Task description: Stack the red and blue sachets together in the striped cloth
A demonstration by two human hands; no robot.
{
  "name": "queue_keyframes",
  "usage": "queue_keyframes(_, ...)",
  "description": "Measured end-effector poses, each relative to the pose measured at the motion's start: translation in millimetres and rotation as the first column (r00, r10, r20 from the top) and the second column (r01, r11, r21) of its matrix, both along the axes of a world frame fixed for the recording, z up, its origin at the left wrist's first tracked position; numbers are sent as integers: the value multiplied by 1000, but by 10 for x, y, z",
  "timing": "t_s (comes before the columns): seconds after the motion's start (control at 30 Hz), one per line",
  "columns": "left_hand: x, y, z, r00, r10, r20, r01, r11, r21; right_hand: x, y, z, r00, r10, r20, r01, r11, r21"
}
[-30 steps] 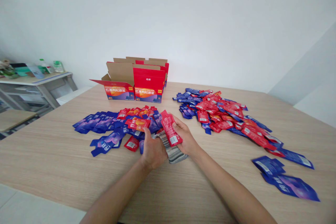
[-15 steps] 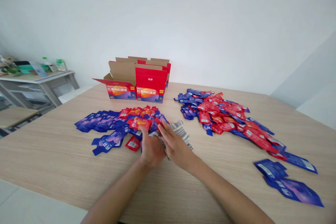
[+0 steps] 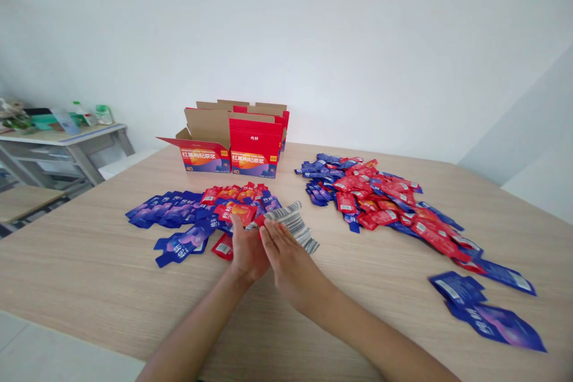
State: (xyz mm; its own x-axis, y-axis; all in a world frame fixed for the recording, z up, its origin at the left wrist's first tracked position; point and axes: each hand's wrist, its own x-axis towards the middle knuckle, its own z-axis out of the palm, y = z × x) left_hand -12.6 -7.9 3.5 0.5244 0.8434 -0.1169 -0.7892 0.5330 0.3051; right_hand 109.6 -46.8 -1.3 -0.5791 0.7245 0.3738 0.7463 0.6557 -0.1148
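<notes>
A stack of pouches stands on edge between my hands, its striped, layered edges facing up and to the right. My left hand is closed around the near left side of the stack, thumb up. Against the stack's near side, my right hand presses with its fingers together, a bit of red pouch showing at the fingertips. Just beyond my left hand lies a spread of blue pouches and red pouches. A blue pouch lies apart in front of them. My palms hide part of the stack.
Open red cartons stand at the back of the table, by the wall. A loose heap of red and blue pouches stretches along the right, with blue pouches near the right edge. A side desk holds bottles.
Both hands have shifted slightly left and toward me with the stack. My right hand's fingers have come lower, and more of the stack's striped edges shows.
</notes>
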Motion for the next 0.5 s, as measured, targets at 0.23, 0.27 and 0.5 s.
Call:
queue_keyframes(0.23, 37, -9, -115, 998, -61, -12, 61, 998, 29, 104, 123, 188, 998, -60, 12, 59, 996, 70)
queue_keyframes(0.27, 28, -5, -120, 998, -60, -20, 61, 998, 35, 109, 119, 207, 998, -54, 38, 52, 996, 70)
queue_keyframes(0.5, 132, -72, -136, 990, -53, -127, 46, 997, -58, 205, 76, 234, 979, -6, 202, -3, 999, 42)
